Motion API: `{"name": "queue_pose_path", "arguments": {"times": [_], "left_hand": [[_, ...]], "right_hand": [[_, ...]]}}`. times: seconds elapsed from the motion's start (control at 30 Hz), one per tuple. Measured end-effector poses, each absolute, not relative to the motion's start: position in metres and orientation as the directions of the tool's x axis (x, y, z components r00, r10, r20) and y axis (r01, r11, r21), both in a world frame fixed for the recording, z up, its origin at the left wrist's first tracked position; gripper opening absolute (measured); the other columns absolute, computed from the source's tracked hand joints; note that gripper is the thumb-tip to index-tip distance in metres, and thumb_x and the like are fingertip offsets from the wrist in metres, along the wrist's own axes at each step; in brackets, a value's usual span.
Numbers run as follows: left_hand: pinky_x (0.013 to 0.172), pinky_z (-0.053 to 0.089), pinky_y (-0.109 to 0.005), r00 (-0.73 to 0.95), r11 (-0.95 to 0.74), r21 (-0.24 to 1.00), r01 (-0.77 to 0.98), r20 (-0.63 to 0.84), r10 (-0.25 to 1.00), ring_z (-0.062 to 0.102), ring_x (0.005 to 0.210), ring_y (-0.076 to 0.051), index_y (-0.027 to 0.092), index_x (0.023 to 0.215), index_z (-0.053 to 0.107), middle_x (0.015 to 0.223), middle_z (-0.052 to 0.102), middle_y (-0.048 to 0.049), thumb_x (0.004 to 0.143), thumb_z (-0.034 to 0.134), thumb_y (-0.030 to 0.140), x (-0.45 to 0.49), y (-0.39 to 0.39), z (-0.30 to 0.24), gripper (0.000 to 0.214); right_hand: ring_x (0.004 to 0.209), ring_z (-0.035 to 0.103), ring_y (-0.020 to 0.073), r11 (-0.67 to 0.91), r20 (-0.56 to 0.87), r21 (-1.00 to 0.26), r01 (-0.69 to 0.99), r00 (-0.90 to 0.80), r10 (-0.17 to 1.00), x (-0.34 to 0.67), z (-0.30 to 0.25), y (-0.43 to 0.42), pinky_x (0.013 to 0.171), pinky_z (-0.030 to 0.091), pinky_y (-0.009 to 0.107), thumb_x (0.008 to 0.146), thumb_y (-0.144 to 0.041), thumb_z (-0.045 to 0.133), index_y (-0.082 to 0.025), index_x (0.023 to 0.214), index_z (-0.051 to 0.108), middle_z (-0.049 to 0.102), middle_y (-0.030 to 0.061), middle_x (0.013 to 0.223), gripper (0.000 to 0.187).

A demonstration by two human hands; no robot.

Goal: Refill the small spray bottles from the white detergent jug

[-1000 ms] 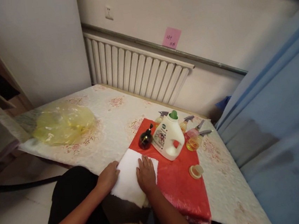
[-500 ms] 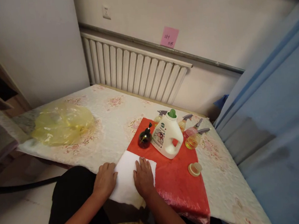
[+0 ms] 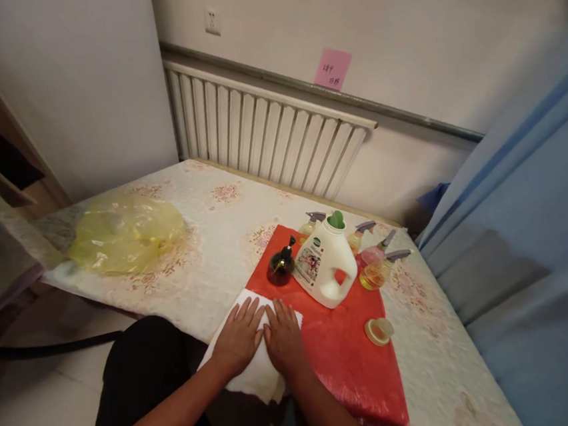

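Note:
A white folded cloth (image 3: 260,378) lies at the table's near edge, partly on a red plastic mat (image 3: 342,348). My left hand (image 3: 239,336) and my right hand (image 3: 284,336) rest flat on the cloth side by side, fingers stretched out, almost touching. Just beyond my fingers on the mat stand a small dark pump bottle (image 3: 282,265) and a large white detergent jug with a green cap (image 3: 327,270).
Several spray bottles (image 3: 375,266) with yellow liquid stand behind the jug. A round lid (image 3: 378,330) lies at the mat's right edge. A yellow plastic bag (image 3: 124,233) sits at the far left of the flowered tablecloth (image 3: 217,246). A radiator (image 3: 266,134) and blue curtain (image 3: 531,229) flank the table.
My left hand has slid right across the cloth from its left edge and now lies beside my right hand. The cloth's visible part has shrunk.

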State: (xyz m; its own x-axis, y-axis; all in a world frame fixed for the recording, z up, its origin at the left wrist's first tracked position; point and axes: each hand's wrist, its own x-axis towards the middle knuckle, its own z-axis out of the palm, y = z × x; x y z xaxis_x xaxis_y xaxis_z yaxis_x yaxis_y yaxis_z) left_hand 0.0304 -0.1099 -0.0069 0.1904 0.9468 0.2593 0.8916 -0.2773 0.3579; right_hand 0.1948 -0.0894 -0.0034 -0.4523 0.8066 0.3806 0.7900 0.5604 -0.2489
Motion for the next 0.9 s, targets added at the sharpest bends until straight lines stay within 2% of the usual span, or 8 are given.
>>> {"name": "queue_pose_path", "arguments": {"times": [0.17, 0.33, 0.47, 0.53, 0.6, 0.67, 0.77, 0.9], "left_hand": [[0.121, 0.024, -0.052, 0.187, -0.276, 0.352, 0.894, 0.266, 0.946, 0.032, 0.148, -0.030, 0.022, 0.145, 0.049, 0.156, 0.042, -0.0117, 0.092, 0.049, 0.025, 0.028, -0.112, -0.013, 0.052], [0.119, 0.030, -0.051, 0.046, -0.171, 0.532, 0.829, 0.240, 0.970, 0.042, 0.142, -0.031, 0.016, 0.136, 0.055, 0.147, 0.054, -0.0150, 0.087, 0.056, 0.026, 0.032, -0.086, -0.011, 0.050], [0.120, 0.031, -0.050, -0.115, -0.092, 0.797, 0.597, 0.199, 0.973, 0.041, 0.143, -0.032, 0.016, 0.145, 0.039, 0.152, 0.046, -0.0158, 0.075, 0.067, 0.024, 0.041, -0.035, 0.008, 0.076], [0.120, 0.031, -0.048, -0.147, -0.079, 0.827, 0.557, 0.192, 0.970, 0.036, 0.145, -0.034, 0.011, 0.151, 0.027, 0.157, 0.037, -0.0204, 0.068, 0.073, 0.024, 0.048, -0.009, 0.017, 0.096], [0.121, 0.031, -0.046, -0.165, -0.078, 0.847, 0.526, 0.191, 0.968, 0.032, 0.147, -0.035, 0.007, 0.152, 0.019, 0.158, 0.031, -0.0249, 0.065, 0.077, 0.024, 0.055, 0.013, 0.024, 0.106], [0.121, 0.030, -0.047, -0.175, -0.100, 0.871, 0.481, 0.208, 0.962, 0.030, 0.148, -0.035, 0.008, 0.153, 0.015, 0.159, 0.028, -0.0255, 0.063, 0.079, 0.024, 0.061, 0.029, 0.026, 0.112], [0.120, 0.030, -0.049, -0.159, -0.159, 0.902, 0.401, 0.239, 0.958, 0.037, 0.144, -0.034, 0.013, 0.153, 0.017, 0.155, 0.036, -0.0220, 0.062, 0.081, 0.022, 0.067, 0.043, 0.026, 0.111], [0.115, 0.037, -0.048, -0.101, -0.213, 0.903, 0.373, 0.268, 0.958, 0.050, 0.134, -0.030, 0.016, 0.144, 0.034, 0.143, 0.051, -0.0155, 0.064, 0.078, 0.021, 0.068, 0.052, 0.026, 0.092]], "right_hand": [[0.144, 0.038, 0.0276, 0.554, 0.386, -0.247, 0.795, -0.444, 0.809, 0.193, -0.003, -0.090, 0.118, 0.033, 0.052, 0.095, -0.022, 0.051, -0.018, 0.141, 0.053, 0.049, 0.0137, 0.150, 0.046], [0.143, 0.039, 0.0269, 0.548, 0.395, -0.246, 0.800, -0.434, 0.810, 0.191, -0.004, -0.089, 0.118, 0.034, 0.051, 0.094, -0.020, 0.051, -0.018, 0.140, 0.054, 0.052, 0.0130, 0.148, 0.046], [0.142, 0.042, 0.0281, 0.529, 0.395, -0.265, 0.806, -0.410, 0.822, 0.189, -0.003, -0.089, 0.117, 0.035, 0.051, 0.092, -0.019, 0.052, -0.018, 0.141, 0.053, 0.052, 0.0135, 0.149, 0.049], [0.142, 0.042, 0.0287, 0.531, 0.400, -0.271, 0.803, -0.407, 0.821, 0.188, -0.002, -0.089, 0.117, 0.037, 0.052, 0.091, -0.019, 0.053, -0.019, 0.143, 0.051, 0.051, 0.0127, 0.149, 0.051], [0.141, 0.043, 0.0295, 0.527, 0.405, -0.274, 0.804, -0.401, 0.822, 0.188, -0.002, -0.089, 0.115, 0.038, 0.053, 0.091, -0.020, 0.053, -0.020, 0.142, 0.052, 0.052, 0.0124, 0.149, 0.051], [0.140, 0.045, 0.0304, 0.519, 0.408, -0.275, 0.809, -0.391, 0.825, 0.188, -0.005, -0.088, 0.114, 0.040, 0.053, 0.091, -0.021, 0.054, -0.021, 0.140, 0.054, 0.054, 0.0127, 0.147, 0.050], [0.139, 0.046, 0.0306, 0.501, 0.405, -0.272, 0.821, -0.375, 0.834, 0.187, -0.011, -0.087, 0.114, 0.040, 0.053, 0.090, -0.021, 0.056, -0.021, 0.139, 0.055, 0.055, 0.0128, 0.146, 0.049], [0.140, 0.045, 0.0303, 0.493, 0.404, -0.263, 0.829, -0.370, 0.837, 0.187, -0.017, -0.086, 0.115, 0.040, 0.052, 0.089, -0.023, 0.058, -0.023, 0.140, 0.054, 0.053, 0.0124, 0.147, 0.051]]}}
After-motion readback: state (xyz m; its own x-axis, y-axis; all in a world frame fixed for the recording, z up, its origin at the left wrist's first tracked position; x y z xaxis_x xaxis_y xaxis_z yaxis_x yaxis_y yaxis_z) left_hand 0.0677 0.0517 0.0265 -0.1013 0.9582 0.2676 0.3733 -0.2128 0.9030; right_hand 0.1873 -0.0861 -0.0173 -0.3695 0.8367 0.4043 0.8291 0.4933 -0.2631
